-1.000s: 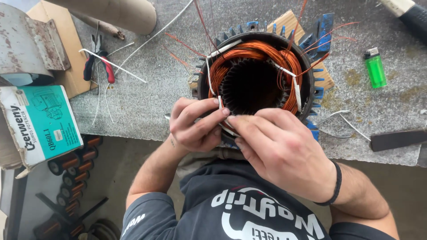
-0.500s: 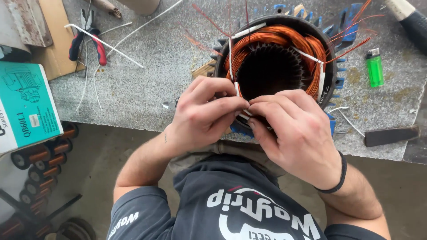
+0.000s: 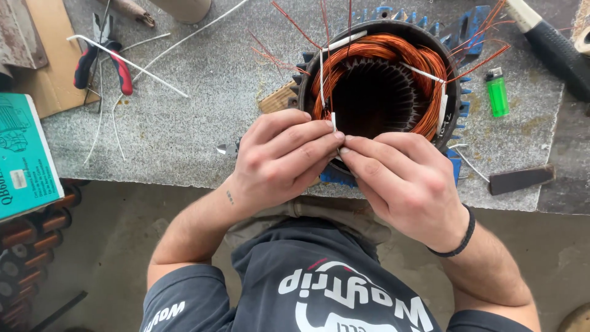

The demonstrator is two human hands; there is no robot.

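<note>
together, two hands, left (image 3: 279,157) and right (image 3: 405,181), pinch one white sleeve (image 3: 334,121) at one stator (image 3: 381,80) rim.

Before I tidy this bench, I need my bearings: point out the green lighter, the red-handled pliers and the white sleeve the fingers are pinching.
Green lighter (image 3: 496,93), head view, middle of its body.
Red-handled pliers (image 3: 121,69), head view, on the red handle.
White sleeve (image 3: 334,121), head view, the end showing above the fingertips.
</note>
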